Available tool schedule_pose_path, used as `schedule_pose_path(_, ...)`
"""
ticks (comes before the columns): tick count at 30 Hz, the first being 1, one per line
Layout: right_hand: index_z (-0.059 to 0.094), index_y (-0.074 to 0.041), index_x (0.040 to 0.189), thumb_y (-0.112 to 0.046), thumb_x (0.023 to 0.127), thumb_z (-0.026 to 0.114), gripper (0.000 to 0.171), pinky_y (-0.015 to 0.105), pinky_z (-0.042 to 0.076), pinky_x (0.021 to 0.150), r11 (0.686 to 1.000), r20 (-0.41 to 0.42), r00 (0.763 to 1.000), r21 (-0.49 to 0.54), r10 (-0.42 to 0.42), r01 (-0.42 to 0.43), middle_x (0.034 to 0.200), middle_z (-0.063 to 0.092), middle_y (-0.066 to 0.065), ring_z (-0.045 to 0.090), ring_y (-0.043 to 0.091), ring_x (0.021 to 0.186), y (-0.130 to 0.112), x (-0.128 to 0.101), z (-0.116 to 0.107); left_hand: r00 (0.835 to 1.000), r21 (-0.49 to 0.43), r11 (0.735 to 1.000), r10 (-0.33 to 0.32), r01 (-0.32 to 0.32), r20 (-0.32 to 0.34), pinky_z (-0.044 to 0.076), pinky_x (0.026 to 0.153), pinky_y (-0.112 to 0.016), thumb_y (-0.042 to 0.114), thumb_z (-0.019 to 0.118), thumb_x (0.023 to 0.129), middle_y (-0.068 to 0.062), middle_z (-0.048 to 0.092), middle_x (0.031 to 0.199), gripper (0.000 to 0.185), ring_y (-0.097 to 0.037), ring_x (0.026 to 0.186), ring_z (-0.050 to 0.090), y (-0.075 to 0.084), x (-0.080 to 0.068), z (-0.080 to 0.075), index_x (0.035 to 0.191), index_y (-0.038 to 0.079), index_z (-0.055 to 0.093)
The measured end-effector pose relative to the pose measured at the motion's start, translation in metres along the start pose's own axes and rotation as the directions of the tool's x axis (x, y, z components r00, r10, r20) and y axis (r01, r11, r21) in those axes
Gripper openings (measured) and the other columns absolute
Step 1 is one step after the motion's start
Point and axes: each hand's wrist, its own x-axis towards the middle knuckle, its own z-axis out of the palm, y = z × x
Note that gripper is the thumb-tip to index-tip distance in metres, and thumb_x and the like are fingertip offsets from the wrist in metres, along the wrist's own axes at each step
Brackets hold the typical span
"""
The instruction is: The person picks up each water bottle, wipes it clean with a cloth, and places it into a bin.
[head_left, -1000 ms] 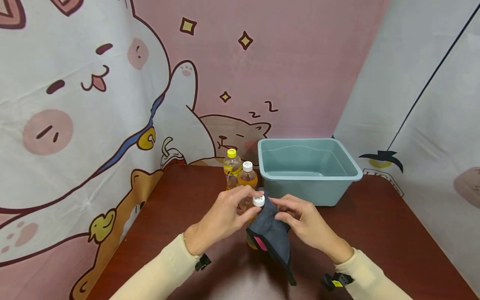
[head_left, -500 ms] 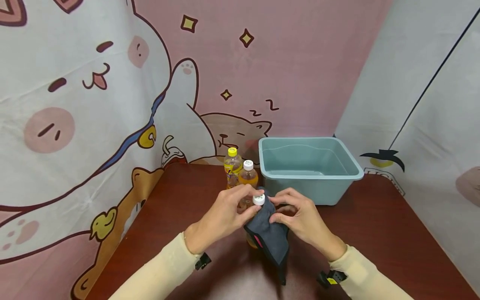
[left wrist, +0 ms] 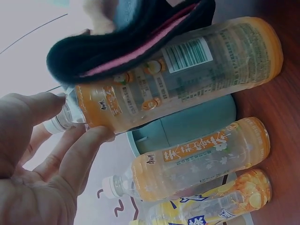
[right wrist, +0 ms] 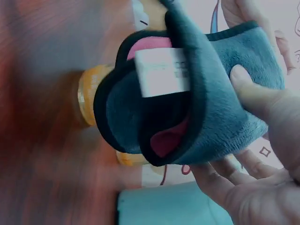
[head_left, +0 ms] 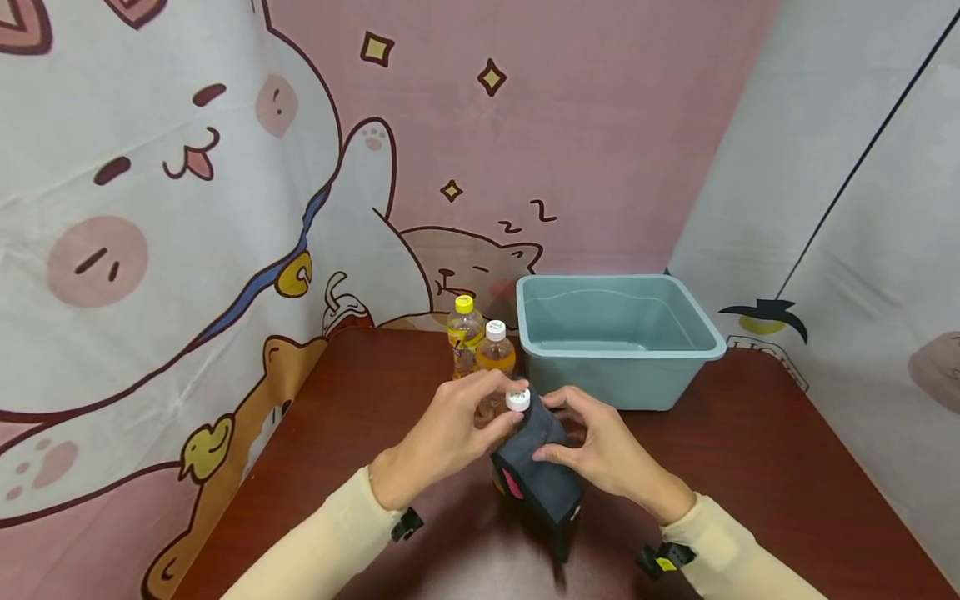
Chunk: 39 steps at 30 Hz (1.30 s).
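Note:
My left hand (head_left: 442, 429) holds an upright plastic drink bottle (left wrist: 140, 96) by its neck, fingers and thumb round the white cap (head_left: 517, 401). A dark grey plush cloth (head_left: 536, 454) with black edging and a pink inner side is draped against this bottle and covers much of it in the head view. My right hand (head_left: 611, 446) grips the cloth on its right side, thumb on the near face and fingers behind. In the right wrist view the cloth is folded over, and a white label (right wrist: 159, 72) shows on it.
Behind the held bottle stand another white-capped bottle (head_left: 496, 357) and a yellow-capped bottle (head_left: 464, 333). A blue-green plastic bin (head_left: 607, 375) sits at the back right of the brown table (head_left: 337, 408). A printed fabric backdrop (head_left: 600, 150) hangs beyond.
My right hand has shifted slightly left and spread its thumb lower along the cloth. The cloth's hanging corner has swung a little left. My left hand stays on the bottle's neck.

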Motion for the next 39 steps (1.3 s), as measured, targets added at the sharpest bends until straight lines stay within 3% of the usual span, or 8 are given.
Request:
schedule_pose_path(4, 0.074, -0.027, 0.123, -0.019, 0.086, 0.106, 0.05, 0.024, 0.065, 0.081, 0.986, 0.013, 1.0, -0.164, -0.005, 0.007, 0.115, 0.077, -0.011, 0.075, 0.004, 0.096, 0.011, -0.004, 0.006, 1.0, -0.002, 1.0, -0.006, 0.006, 0.001, 0.061, 0.072, -0.019, 0.016, 0.09, 0.105, -0.001, 0.084, 0.133, 0.032, -0.008, 0.092, 0.071, 0.0, 0.0, 0.0, 0.134, 0.016, 0.077)
schedule_pose_path(8, 0.076, -0.024, 0.112, -0.018, 0.084, 0.106, 0.041, 0.02, 0.05, 0.068, 0.961, 0.076, 0.997, -0.27, -0.03, 0.05, 0.1, 0.073, -0.013, 0.059, 0.003, 0.08, 0.021, -0.007, 0.013, 1.0, -0.013, 1.0, -0.01, 0.01, 0.012, 0.064, 0.072, -0.026, 0.016, 0.089, 0.106, -0.002, 0.084, 0.135, 0.03, -0.012, 0.094, 0.074, 0.002, 0.0, 0.001, 0.134, 0.015, 0.078)
schedule_pose_path(18, 0.086, -0.014, 0.122, -0.017, 0.089, 0.103, 0.038, 0.021, 0.063, 0.077, 0.921, 0.219, 0.975, -0.388, 0.044, 0.046, 0.107, 0.078, -0.006, 0.076, 0.005, 0.1, 0.028, -0.003, 0.018, 1.0, -0.026, 1.0, -0.008, 0.008, 0.013, 0.072, 0.081, -0.039, 0.013, 0.09, 0.105, -0.002, 0.084, 0.139, 0.033, -0.017, 0.11, 0.082, 0.003, 0.004, 0.0, 0.135, 0.014, 0.077)
schedule_pose_path(22, 0.087, -0.015, 0.12, -0.017, 0.088, 0.104, 0.036, 0.021, 0.062, 0.077, 0.923, 0.224, 0.974, -0.382, 0.043, 0.047, 0.106, 0.079, -0.006, 0.075, 0.003, 0.099, 0.03, -0.001, 0.018, 1.0, -0.026, 1.0, 0.001, -0.001, 0.007, 0.073, 0.085, -0.041, 0.011, 0.091, 0.104, -0.004, 0.084, 0.139, 0.034, -0.017, 0.116, 0.083, 0.004, 0.005, -0.001, 0.134, 0.013, 0.077)
schedule_pose_path(25, 0.088, -0.017, 0.116, -0.015, 0.088, 0.104, 0.032, 0.021, 0.061, 0.077, 0.931, 0.215, 0.976, -0.361, 0.034, 0.047, 0.105, 0.079, -0.008, 0.072, 0.0, 0.097, 0.03, -0.001, 0.017, 1.0, -0.024, 1.0, 0.005, -0.005, 0.004, 0.073, 0.082, -0.038, 0.013, 0.09, 0.104, -0.004, 0.084, 0.139, 0.032, -0.018, 0.11, 0.083, 0.004, 0.005, 0.0, 0.133, 0.013, 0.077)
schedule_pose_path(29, 0.088, -0.02, 0.113, -0.011, 0.087, 0.104, 0.031, 0.021, 0.055, 0.073, 0.942, 0.166, 0.986, -0.336, 0.029, 0.029, 0.104, 0.079, -0.011, 0.065, 0.004, 0.087, 0.027, -0.002, 0.016, 1.0, -0.022, 1.0, 0.008, -0.008, -0.003, 0.069, 0.082, -0.027, 0.016, 0.09, 0.104, -0.004, 0.084, 0.139, 0.031, -0.017, 0.106, 0.082, 0.003, 0.003, 0.001, 0.132, 0.013, 0.077)
schedule_pose_path(32, 0.088, -0.019, 0.119, -0.01, 0.087, 0.103, 0.037, 0.02, 0.056, 0.073, 0.949, 0.115, 0.993, -0.316, 0.025, 0.012, 0.108, 0.083, -0.011, 0.068, 0.006, 0.087, 0.022, -0.001, 0.012, 1.0, -0.008, 1.0, 0.01, -0.01, -0.013, 0.064, 0.081, -0.02, 0.016, 0.091, 0.103, -0.004, 0.084, 0.139, 0.033, -0.015, 0.108, 0.082, 0.003, 0.002, 0.002, 0.132, 0.013, 0.077)
schedule_pose_path(39, 0.083, -0.015, 0.139, -0.011, 0.094, 0.099, 0.048, 0.024, 0.067, 0.081, 0.975, 0.03, 0.999, -0.222, 0.039, -0.031, 0.116, 0.089, -0.005, 0.081, 0.001, 0.098, 0.007, 0.001, 0.001, 1.0, -0.013, 1.0, 0.005, -0.005, -0.019, 0.064, 0.076, -0.022, 0.014, 0.093, 0.102, -0.004, 0.084, 0.137, 0.034, -0.015, 0.105, 0.081, 0.002, -0.001, 0.002, 0.132, 0.013, 0.077)
